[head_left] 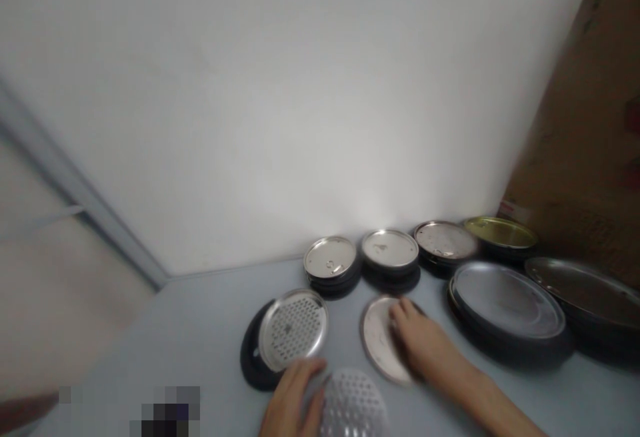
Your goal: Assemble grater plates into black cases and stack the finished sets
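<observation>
My left hand (293,400) grips the edge of a perforated steel disc (354,405) at the bottom of the view. My right hand (423,340) lies over a plain round steel lid (379,338), which looks tilted, with its fingers across the rim. Between my hands, a perforated steel plate (293,330) rests on a black ring (253,357). Further right stand two wide steel lids on dark pans (507,300). Along the back are several smaller metal lids on dark bases (390,249), one of them gold-coloured (501,232).
The items stand on a pale grey table (150,350) against a white wall (275,117). A brown cardboard box (585,130) rises at the right. At the lower left, a pale floor (55,303) lies beyond the table edge, and a pixelated patch covers part of the view.
</observation>
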### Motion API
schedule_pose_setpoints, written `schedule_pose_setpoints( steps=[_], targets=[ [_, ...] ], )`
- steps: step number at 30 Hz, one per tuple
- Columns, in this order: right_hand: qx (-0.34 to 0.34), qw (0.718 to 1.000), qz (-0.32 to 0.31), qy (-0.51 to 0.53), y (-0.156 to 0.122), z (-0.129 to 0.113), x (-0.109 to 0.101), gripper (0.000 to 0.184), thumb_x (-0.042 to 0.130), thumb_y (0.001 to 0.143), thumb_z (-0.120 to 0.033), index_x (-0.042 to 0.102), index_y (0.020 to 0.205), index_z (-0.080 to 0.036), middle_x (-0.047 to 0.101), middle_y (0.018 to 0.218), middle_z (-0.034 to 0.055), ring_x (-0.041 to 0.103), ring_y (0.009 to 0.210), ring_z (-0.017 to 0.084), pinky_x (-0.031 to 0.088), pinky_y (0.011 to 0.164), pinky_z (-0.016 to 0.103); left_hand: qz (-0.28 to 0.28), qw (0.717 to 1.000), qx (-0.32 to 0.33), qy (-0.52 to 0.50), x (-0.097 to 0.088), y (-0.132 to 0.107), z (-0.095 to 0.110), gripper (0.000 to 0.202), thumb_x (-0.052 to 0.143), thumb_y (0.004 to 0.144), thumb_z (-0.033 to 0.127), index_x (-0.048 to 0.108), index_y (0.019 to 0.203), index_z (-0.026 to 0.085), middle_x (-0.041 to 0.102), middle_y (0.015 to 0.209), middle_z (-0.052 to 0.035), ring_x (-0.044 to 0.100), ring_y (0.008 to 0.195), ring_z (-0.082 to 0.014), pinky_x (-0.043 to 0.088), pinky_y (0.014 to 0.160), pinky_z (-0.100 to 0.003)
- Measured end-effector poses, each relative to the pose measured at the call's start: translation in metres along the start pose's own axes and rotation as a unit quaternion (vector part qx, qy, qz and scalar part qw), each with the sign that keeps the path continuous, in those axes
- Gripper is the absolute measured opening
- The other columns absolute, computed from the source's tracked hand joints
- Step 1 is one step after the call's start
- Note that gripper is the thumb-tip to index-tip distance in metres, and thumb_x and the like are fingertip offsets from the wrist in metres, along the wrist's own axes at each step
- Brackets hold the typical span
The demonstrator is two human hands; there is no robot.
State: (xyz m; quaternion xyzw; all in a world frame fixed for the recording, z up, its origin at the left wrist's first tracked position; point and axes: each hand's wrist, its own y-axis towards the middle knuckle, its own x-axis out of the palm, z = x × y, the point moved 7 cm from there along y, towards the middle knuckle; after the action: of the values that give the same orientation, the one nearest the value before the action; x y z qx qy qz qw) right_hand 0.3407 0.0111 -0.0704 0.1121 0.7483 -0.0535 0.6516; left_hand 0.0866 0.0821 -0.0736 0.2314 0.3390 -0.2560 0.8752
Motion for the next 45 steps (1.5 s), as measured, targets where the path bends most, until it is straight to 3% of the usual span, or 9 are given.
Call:
schedule_pose_setpoints(
  steps=[3, 6, 12, 16, 21, 27, 33, 38, 45],
  targets=[
    [-0.008, 0.999, 0.03, 0.015, -0.008, 0.004, -0.001, 0.048, 0.044, 0.074, 0.008, 0.055, 0.114, -0.016, 0.06, 0.12, 0.015, 0.067, 0.087, 0.021, 0.05, 0.077, 0.027, 0.009, 0.999, 0.01, 0.045, -0.002, 0.008, 0.003, 0.027, 0.052, 0.091, 0.033, 0.071, 0.108, 0.024, 0.073, 0.113, -0.0092, 0.068, 0.108, -0.0275, 0.055, 0.098, -0.04],
    [-0.027, 0.999, 0.04, 0.023, -0.018, 0.003, 0.002, 0.054, 0.043, 0.069, 0.008, 0.055, 0.115, -0.018, 0.06, 0.119, 0.0123, 0.067, 0.086, 0.021, 0.05, 0.076, 0.027, -0.009, 0.998, 0.017, 0.055, 0.006, 0.025, 0.03, 0.028, 0.045, 0.094, 0.029, 0.07, 0.105, 0.023, 0.072, 0.108, -0.0102, 0.067, 0.105, -0.0269, 0.054, 0.096, -0.042],
    [-0.033, 0.996, 0.078, 0.005, -0.042, 0.006, 0.007, 0.049, 0.041, 0.073, 0.004, 0.055, 0.113, -0.02, 0.062, 0.117, 0.0115, 0.067, 0.074, 0.019, 0.049, 0.066, 0.026, -0.179, 0.979, 0.075, 0.066, 0.062, 0.073, 0.098, 0.019, 0.049, 0.091, 0.019, 0.067, 0.099, 0.021, 0.068, 0.108, -0.0078, 0.062, 0.104, -0.024, 0.046, 0.093, -0.035],
    [-0.028, 0.996, 0.085, 0.013, -0.061, 0.02, 0.006, 0.057, 0.039, 0.068, 0.006, 0.054, 0.116, -0.021, 0.061, 0.12, 0.0108, 0.068, 0.078, 0.019, 0.051, 0.07, 0.026, -0.223, 0.967, 0.098, 0.08, 0.093, 0.096, 0.095, 0.021, 0.054, 0.085, 0.014, 0.064, 0.103, 0.018, 0.066, 0.114, -0.0089, 0.059, 0.108, -0.024, 0.043, 0.094, -0.034],
    [0.006, 0.995, 0.089, 0.054, -0.07, 0.039, 0.011, 0.055, 0.038, 0.071, 0.006, 0.054, 0.117, -0.021, 0.061, 0.115, 0.0098, 0.07, 0.079, 0.02, 0.052, 0.071, 0.027, -0.246, 0.961, 0.081, 0.096, 0.102, 0.112, 0.09, 0.017, 0.057, 0.077, 0.011, 0.067, 0.091, 0.016, 0.071, 0.098, -0.0096, 0.064, 0.092, -0.0227, 0.045, 0.081, -0.032],
    [0.011, 0.982, 0.133, 0.13, -0.068, 0.044, 0.013, 0.051, 0.036, 0.078, 0.003, 0.05, 0.122, -0.019, 0.059, 0.115, 0.0114, 0.069, 0.083, 0.021, 0.053, 0.071, 0.028, -0.26, 0.963, 0.06, 0.046, 0.086, 0.12, 0.098, 0.008, 0.06, 0.075, 0.014, 0.065, 0.08, 0.017, 0.07, 0.079, -0.0025, 0.063, 0.076, -0.0173, 0.044, 0.069, -0.026],
    [0.023, 0.978, 0.146, 0.147, -0.07, 0.045, 0.009, 0.058, 0.034, 0.073, 0.005, 0.049, 0.124, -0.018, 0.058, 0.116, 0.0116, 0.069, 0.084, 0.022, 0.053, 0.072, 0.031, -0.138, 0.987, 0.0, 0.086, 0.034, 0.127, 0.075, 0.015, 0.054, 0.08, 0.012, 0.063, 0.09, 0.019, 0.069, 0.077, -0.0017, 0.063, 0.075, -0.0179, 0.04, 0.069, -0.026],
    [0.027, 0.974, 0.157, 0.161, -0.07, 0.045, 0.006, 0.048, 0.032, 0.08, 0.001, 0.05, 0.12, -0.018, 0.058, 0.113, 0.0119, 0.068, 0.08, 0.022, 0.053, 0.07, 0.032, -0.169, 0.977, -0.018, 0.127, 0.029, 0.105, 0.067, 0.014, 0.055, 0.082, 0.015, 0.065, 0.091, 0.018, 0.07, 0.082, -0.0036, 0.065, 0.08, -0.0208, 0.042, 0.074, -0.03],
    [0.053, 0.959, 0.211, 0.181, -0.079, 0.052, -0.005, 0.021, 0.034, 0.096, -0.017, 0.05, 0.108, -0.023, 0.058, 0.104, 0.0103, 0.065, 0.089, 0.023, 0.054, 0.077, 0.035, 0.001, 0.957, 0.012, 0.29, -0.016, 0.072, 0.029, 0.03, 0.06, 0.083, 0.026, 0.068, 0.11, 0.019, 0.067, 0.116, -0.0129, 0.06, 0.111, -0.0349, 0.047, 0.093, -0.049]
  ],
)
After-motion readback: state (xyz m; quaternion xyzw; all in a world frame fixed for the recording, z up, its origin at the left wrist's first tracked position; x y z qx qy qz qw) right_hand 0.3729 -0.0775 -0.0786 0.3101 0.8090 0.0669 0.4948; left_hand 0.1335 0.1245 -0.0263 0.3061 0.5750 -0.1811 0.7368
